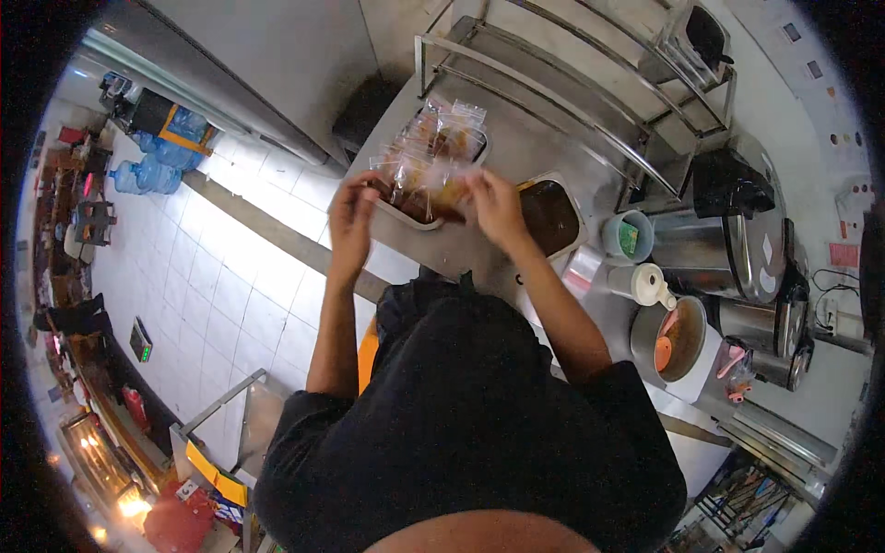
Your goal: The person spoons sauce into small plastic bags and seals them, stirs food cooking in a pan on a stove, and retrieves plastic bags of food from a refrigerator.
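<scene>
Small clear zip bags point(442, 142), several with brown or yellow contents, are heaped in a rectangular metal tray point(413, 220) on the steel counter. Over the tray's near right part, my right hand point(496, 207) has its fingertips on a blurred clear plastic bag point(453, 185). My left hand point(354, 214) is at the tray's left edge, thumb and fingers curled close together; whether it grips anything is unclear. Right of my right hand stands a second metal tray point(551, 214) holding a dark brown sauce or liquid.
Along the counter's right side stand a tub with a green packet point(628, 235), a white-lidded jug point(639, 285), a pot with an orange ladle point(669, 339) and large metal urns point(698, 249). A pack of plastic bags point(582, 268) lies nearby. A metal rack point(539, 90) spans the back.
</scene>
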Available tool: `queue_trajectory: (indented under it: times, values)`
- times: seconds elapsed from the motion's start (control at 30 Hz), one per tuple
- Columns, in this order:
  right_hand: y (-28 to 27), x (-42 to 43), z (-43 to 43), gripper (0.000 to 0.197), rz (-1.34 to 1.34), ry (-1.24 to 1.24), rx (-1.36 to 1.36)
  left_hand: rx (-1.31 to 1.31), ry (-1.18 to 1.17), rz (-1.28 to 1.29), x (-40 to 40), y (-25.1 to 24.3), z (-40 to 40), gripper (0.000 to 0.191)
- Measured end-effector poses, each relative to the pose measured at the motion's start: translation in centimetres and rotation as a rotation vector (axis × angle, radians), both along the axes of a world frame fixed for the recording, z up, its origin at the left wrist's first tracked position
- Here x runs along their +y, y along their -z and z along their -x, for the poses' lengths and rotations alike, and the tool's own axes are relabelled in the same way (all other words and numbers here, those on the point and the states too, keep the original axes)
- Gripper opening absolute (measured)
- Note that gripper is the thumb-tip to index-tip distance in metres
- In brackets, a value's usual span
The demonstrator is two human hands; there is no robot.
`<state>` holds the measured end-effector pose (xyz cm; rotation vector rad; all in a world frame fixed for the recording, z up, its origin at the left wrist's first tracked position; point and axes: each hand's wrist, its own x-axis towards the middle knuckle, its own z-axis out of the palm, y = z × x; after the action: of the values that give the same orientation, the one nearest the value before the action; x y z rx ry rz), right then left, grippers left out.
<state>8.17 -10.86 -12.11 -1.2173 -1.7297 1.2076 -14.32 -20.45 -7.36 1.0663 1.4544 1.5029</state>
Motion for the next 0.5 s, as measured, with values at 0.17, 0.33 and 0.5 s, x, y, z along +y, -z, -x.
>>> queue_trajectory:
  times: [0.17, 0.33, 0.5]
  values:
    - [3.4, 6.9, -2.8, 0.046, -0.326, 0.268, -0.474, 0.134, -0.122, 0.268, -2.1, 2.0, 4.5, 0.033]
    - [-5.3, 0.4, -10.3, 0.034, -0.198, 0.360, -0.368, 0.211, -0.014, 0.787, -12.3, 19.4, 10.5, 0.047]
    - [1.5, -9.3, -20.8, 0.020, -0.039, 0.453, -0.695, 0.368, 0.500, 1.157, -25.9, 29.9, 8.6, 0.044]
